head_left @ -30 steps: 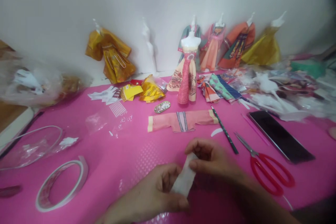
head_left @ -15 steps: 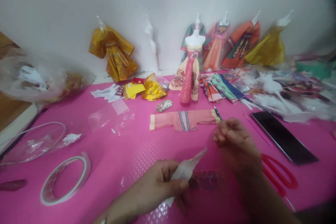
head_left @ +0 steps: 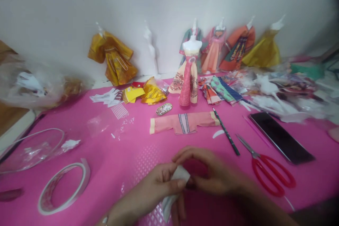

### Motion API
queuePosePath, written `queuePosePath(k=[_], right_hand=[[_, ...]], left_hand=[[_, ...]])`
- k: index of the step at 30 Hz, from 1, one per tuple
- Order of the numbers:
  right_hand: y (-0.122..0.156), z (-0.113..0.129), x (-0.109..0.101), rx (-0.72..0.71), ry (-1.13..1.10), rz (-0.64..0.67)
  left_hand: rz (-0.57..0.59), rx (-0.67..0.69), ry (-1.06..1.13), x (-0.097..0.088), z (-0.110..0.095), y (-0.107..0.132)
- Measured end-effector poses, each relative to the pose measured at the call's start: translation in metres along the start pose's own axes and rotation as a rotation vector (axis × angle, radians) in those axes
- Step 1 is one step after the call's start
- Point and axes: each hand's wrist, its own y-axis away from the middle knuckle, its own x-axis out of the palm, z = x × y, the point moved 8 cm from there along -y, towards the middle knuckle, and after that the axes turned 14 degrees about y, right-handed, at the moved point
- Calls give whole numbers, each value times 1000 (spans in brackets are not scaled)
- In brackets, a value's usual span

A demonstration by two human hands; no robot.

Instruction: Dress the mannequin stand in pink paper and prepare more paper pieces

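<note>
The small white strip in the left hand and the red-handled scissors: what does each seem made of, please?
Small white strip: matte, possibly paper or thin cloth, since it looks limp. Red-handled scissors: blades probably metal, greyish; handles likely smooth plastic, evenly coloured.

The held strip (head_left: 180, 173) looks matt, the phone (head_left: 281, 137) glossy, the scissors (head_left: 256, 155) plastic and metal, the jacket (head_left: 183, 123) cloth.
</note>
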Motion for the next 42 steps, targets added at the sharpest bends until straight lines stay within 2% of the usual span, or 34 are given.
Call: queuePosePath(k=[4, 6, 9, 11, 12, 15, 19, 22, 25, 28, 31, 36, 39, 42], right_hand=[[-2, -10, -1, 87, 38, -59], [-1, -18, -1, 206, 23, -68], [10, -41, 5, 513, -244, -52], [18, -55, 11, 678, -498, -71], [20, -59, 12, 712, -578, -91], [19, -63, 9, 678, -645, -102], [17, -53, 13, 593, -838, -4], [19, -41, 15, 499, -897, 113], [20, -35, 16, 412, -806, 230], [20, -39, 19, 432, -679, 305], [21, -46, 23, 502, -585, 315], [29, -55, 27, 706, -499, 242], [30, -57, 25, 787, -581, 134], [26, -60, 15, 797, -545, 35]], left_hand=[[54, 12, 146, -1, 2, 1], [116, 35, 274, 2, -3, 3], [242, 98, 495, 6, -21, 6], [250, 153, 598, 2, -32, 7], [218, 181, 614, -2, -35, 6], [108, 204, 498, -12, -29, 3], [-8, 78, 88, -9, -5, 3], [42, 48, -64, 10, -7, 5], [155, 124, -79, 30, -19, 3], [193, 250, -22, 29, -25, -1], [27, 355, 73, 1, -22, -5], [-439, 429, 2, -48, -21, 6], [-622, 495, -32, -59, -29, 17], [-671, 514, -45, -58, -36, 22]])
